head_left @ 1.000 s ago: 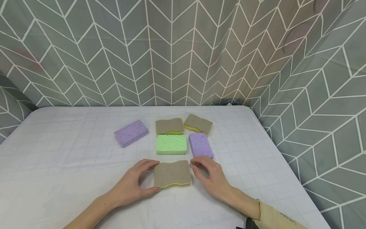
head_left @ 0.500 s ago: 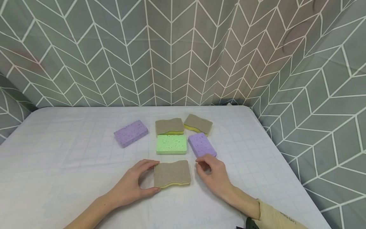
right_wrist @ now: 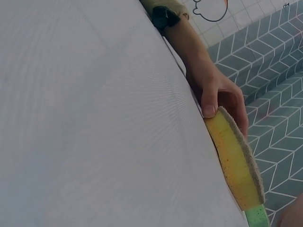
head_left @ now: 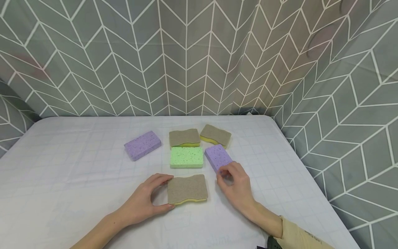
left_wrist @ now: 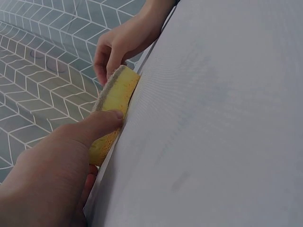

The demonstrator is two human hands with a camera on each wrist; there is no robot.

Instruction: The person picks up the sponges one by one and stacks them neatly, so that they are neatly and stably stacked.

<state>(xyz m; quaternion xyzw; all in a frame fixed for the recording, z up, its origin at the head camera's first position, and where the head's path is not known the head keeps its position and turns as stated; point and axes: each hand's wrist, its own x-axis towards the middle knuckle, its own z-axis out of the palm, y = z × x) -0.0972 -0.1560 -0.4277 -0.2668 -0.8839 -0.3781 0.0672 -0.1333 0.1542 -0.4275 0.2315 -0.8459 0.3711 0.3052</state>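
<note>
In the head view my left hand [head_left: 142, 199] holds the left end of a yellow sponge with a grey-brown top [head_left: 187, 188], thumb on its near edge and fingers at its far edge. The left wrist view shows the thumb pressing the sponge's yellow side [left_wrist: 117, 94]. My right hand [head_left: 237, 188] is at the near end of a purple sponge [head_left: 217, 156], fingers bent and covering its near right corner. Whether they pinch it is hidden. A speckled green sponge [head_left: 186, 157] lies flat beyond the held one.
Behind the green sponge lies a grey-topped yellow sponge [head_left: 185, 137], with another one [head_left: 216, 134] tilted to its right. A second purple sponge [head_left: 142, 145] sits at the left. White cloth covers the table [head_left: 77, 166]; patterned curtains [head_left: 174, 62] hang behind and at the right.
The right-hand purple sponge has turned, its near end swinging right. My right hand has moved right and slightly away, over that end. My left hand and its sponge have stayed put.
</note>
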